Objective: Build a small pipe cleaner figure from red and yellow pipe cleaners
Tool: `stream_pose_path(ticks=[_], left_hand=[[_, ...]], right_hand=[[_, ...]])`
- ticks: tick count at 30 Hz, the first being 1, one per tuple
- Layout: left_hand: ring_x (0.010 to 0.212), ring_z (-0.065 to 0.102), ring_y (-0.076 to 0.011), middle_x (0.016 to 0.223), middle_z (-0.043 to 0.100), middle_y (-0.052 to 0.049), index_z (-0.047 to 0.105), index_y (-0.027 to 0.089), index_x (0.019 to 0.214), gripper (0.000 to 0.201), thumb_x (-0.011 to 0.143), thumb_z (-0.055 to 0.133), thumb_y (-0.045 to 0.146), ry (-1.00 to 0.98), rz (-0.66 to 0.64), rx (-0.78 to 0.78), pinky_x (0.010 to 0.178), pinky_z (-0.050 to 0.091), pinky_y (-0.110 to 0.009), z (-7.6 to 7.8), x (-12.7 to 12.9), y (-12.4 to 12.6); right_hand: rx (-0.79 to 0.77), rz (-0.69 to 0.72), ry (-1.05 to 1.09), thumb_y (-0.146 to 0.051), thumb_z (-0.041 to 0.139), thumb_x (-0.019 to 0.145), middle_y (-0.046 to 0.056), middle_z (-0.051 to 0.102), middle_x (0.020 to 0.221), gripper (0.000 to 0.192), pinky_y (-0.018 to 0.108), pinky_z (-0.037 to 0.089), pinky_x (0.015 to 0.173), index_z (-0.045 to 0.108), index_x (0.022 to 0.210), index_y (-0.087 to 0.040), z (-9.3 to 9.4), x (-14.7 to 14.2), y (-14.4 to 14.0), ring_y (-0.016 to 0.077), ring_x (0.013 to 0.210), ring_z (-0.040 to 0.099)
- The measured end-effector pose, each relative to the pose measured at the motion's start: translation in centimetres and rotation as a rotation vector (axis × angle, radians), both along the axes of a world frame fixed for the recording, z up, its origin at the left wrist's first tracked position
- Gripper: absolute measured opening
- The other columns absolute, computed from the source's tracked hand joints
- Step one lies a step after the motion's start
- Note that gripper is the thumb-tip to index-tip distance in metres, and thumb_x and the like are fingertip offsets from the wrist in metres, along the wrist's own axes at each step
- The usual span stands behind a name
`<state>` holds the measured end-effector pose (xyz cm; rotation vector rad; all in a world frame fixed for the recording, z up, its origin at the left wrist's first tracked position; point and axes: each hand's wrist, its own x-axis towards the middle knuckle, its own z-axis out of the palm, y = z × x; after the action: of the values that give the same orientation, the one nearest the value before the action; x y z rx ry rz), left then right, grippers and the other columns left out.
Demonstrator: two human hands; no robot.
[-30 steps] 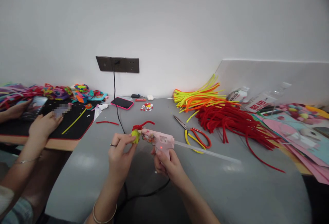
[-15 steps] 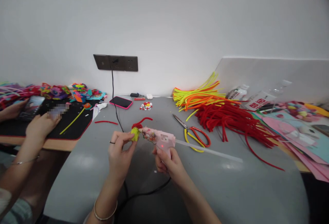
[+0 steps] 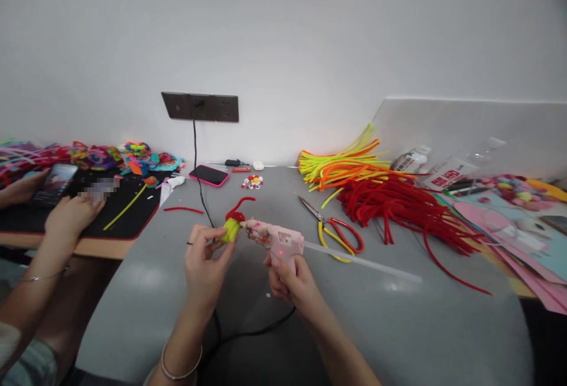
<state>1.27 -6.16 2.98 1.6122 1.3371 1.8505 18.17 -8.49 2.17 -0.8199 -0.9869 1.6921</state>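
Note:
Between the fingertips of my left hand (image 3: 207, 259) is a small yellow-green pipe-cleaner piece (image 3: 231, 231) with red pipe cleaner coiled on its top. A loose red end (image 3: 241, 201) sticks up from it, curving to the right. My right hand (image 3: 290, 279) grips the handle of a pink glue gun (image 3: 277, 239) whose small red light is lit. The nozzle points left and meets the piece near where red and yellow join; whether glue is coming out I cannot see. A long clear glue stick (image 3: 367, 260) juts from the gun's back.
Scissors (image 3: 332, 231) lie right of the gun, by red pipe cleaners (image 3: 390, 203) and a yellow-orange bundle (image 3: 341, 164). A phone (image 3: 209, 175) and small beads (image 3: 252, 182) lie further back. The black cord (image 3: 197, 167) runs to the wall socket. At left, another person's hand (image 3: 71, 217) rests near a phone.
My left hand has turned the yellow-green piece a little, so its red end has swung left and up. The glue gun stays almost in place at it.

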Motion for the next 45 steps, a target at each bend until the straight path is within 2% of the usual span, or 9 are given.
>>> stream_pose_path(ticks=[6, 18, 27, 32, 37, 42, 45], left_hand=[[0.077, 0.062, -0.0099, 0.086, 0.049, 0.001, 0.063, 0.018, 0.085, 0.015, 0.075, 0.075, 0.019, -0.052, -0.002, -0.019, 0.067, 0.062, -0.022, -0.1, 0.0, 0.0], [0.079, 0.063, -0.0121, 0.080, 0.049, 0.002, 0.062, 0.017, 0.081, 0.024, 0.067, 0.080, 0.023, -0.304, -0.003, -0.101, 0.065, 0.059, -0.021, 0.3, 0.3, 0.1], [0.078, 0.067, -0.0156, 0.077, 0.053, 0.002, 0.059, 0.017, 0.078, 0.028, 0.065, 0.081, 0.029, -0.317, 0.029, -0.129, 0.064, 0.060, -0.025, 0.5, 0.4, 0.0], [0.074, 0.068, -0.0142, 0.075, 0.054, 0.002, 0.059, 0.017, 0.078, 0.026, 0.065, 0.080, 0.025, -0.348, 0.028, -0.131, 0.063, 0.059, -0.023, 0.6, 0.4, 0.0], [0.067, 0.068, -0.0142, 0.071, 0.059, 0.002, 0.058, 0.017, 0.078, 0.027, 0.064, 0.080, 0.025, -0.357, 0.043, -0.137, 0.059, 0.058, -0.023, 0.8, 0.3, 0.0], [0.061, 0.068, -0.0140, 0.071, 0.064, 0.001, 0.056, 0.017, 0.081, 0.031, 0.065, 0.080, 0.030, -0.389, 0.079, -0.202, 0.056, 0.057, -0.024, 0.5, -0.5, 0.0], [0.060, 0.068, -0.0126, 0.074, 0.064, 0.001, 0.056, 0.017, 0.082, 0.033, 0.066, 0.080, 0.032, -0.456, 0.084, -0.207, 0.059, 0.057, -0.023, 0.3, -1.6, -0.1]], right_hand=[[0.000, 0.007, -0.013, -0.063, 0.067, 0.073, -0.011, 0.037, 0.044, 0.050, 0.018, 0.022, 0.036, 0.054, 0.081, -0.016, -0.1, 0.0, -0.1, 0.0031, 0.036, 0.025], [-0.013, 0.017, -0.061, -0.066, 0.067, 0.071, -0.012, 0.035, 0.043, 0.052, 0.019, 0.021, 0.037, 0.051, 0.078, -0.017, 0.5, 0.1, -0.2, 0.0033, 0.037, 0.024], [-0.020, 0.013, -0.097, -0.068, 0.067, 0.069, -0.011, 0.035, 0.043, 0.053, 0.019, 0.021, 0.037, 0.049, 0.074, -0.018, 0.4, 0.1, -0.3, 0.0035, 0.037, 0.025], [-0.011, 0.004, -0.110, -0.067, 0.066, 0.070, -0.012, 0.034, 0.044, 0.052, 0.019, 0.022, 0.037, 0.047, 0.074, -0.019, 0.4, 0.0, -0.5, 0.0036, 0.038, 0.025], [-0.066, 0.017, -0.121, -0.068, 0.068, 0.068, -0.012, 0.034, 0.046, 0.054, 0.019, 0.020, 0.037, 0.047, 0.078, -0.019, 0.8, 0.0, -0.7, 0.0035, 0.038, 0.024], [-0.030, 0.005, -0.030, -0.063, 0.066, 0.074, -0.012, 0.036, 0.044, 0.050, 0.020, 0.020, 0.037, 0.050, 0.089, -0.017, 0.2, 0.1, -0.1, 0.0042, 0.035, 0.025], [-0.032, -0.004, 0.111, -0.056, 0.062, 0.080, -0.013, 0.035, 0.046, 0.040, 0.019, 0.016, 0.038, 0.046, 0.084, -0.019, -0.3, 0.0, 1.3, 0.0034, 0.034, 0.023]])
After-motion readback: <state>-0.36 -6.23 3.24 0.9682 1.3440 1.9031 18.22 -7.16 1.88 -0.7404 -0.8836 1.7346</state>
